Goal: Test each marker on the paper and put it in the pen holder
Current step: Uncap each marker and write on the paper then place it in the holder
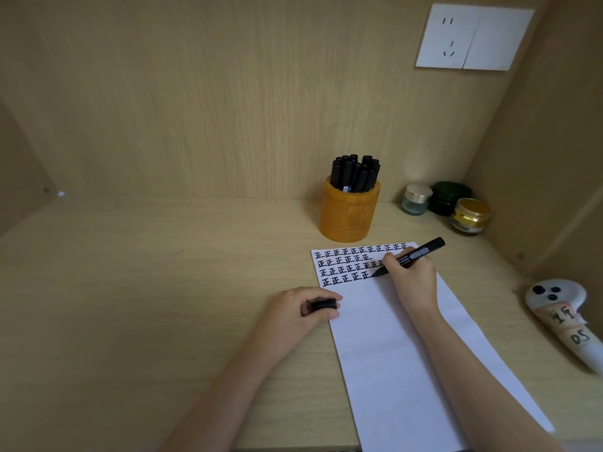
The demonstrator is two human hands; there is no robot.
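Note:
A white sheet of paper (401,353) lies on the wooden desk, its top covered with rows of black written marks. My right hand (412,278) grips an uncapped black marker (421,252) with its tip touching the paper at the end of the fourth row. My left hand (293,309) rests at the paper's left edge and pinches the black cap (323,304). Behind the paper stands an orange carved pen holder (349,215) holding several black markers (355,172).
Three small jars (447,203) stand in the back right corner. A white controller with taped labels (564,318) lies at the right edge. A wall socket (473,37) is on the back panel. Wooden side walls enclose the desk.

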